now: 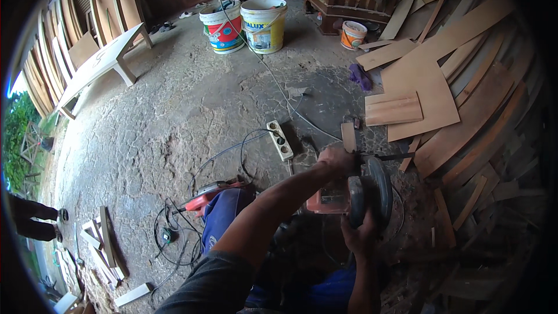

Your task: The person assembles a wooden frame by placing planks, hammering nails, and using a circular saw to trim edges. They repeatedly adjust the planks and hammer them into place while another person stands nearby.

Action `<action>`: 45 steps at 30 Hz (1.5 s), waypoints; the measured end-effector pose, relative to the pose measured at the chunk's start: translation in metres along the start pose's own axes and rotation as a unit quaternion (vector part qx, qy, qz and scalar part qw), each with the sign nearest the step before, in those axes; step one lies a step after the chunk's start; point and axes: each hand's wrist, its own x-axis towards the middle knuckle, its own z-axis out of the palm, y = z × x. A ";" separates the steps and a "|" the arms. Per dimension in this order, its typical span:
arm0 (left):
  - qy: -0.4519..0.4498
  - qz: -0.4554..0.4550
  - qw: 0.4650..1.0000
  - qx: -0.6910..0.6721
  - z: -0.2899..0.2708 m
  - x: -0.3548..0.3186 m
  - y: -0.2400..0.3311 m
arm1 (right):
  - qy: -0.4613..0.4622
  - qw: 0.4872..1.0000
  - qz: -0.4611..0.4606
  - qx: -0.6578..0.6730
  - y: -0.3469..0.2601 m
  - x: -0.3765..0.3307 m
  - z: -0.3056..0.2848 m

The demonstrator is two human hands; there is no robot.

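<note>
A red-bodied power tool point(328, 200) with dark round parts point(379, 192), which resembles a circular saw, is in front of me at lower right of centre. My left hand point(338, 161) is closed at its far side, where a thin dark bar point(396, 156) juts out to the right; the grip itself is partly hidden. From below, my right hand point(361, 231) grasps the dark round part. Just beyond my left hand is a small wooden piece point(348, 137). A second red power tool point(206, 195) lies beside my blue-clad leg point(224, 215).
A white power strip point(280, 140) with cables lies on the rough floor. Wooden boards point(424, 90) pile up at right. Paint buckets point(263, 26) stand at the back, near a purple cloth point(360, 77). Wood offcuts point(104, 247) and another person's legs point(35, 219) are at left.
</note>
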 end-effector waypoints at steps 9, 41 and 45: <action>0.148 0.004 0.975 -0.166 0.027 -0.021 -0.002 | 0.041 0.992 0.055 0.105 0.014 -0.012 -0.001; 0.135 0.027 0.987 -0.077 -0.034 -0.010 -0.062 | 0.061 0.960 0.029 0.272 0.003 0.011 0.013; 0.109 0.041 0.891 -0.439 -0.007 -0.006 -0.086 | 0.035 0.960 0.079 0.268 0.020 0.002 -0.002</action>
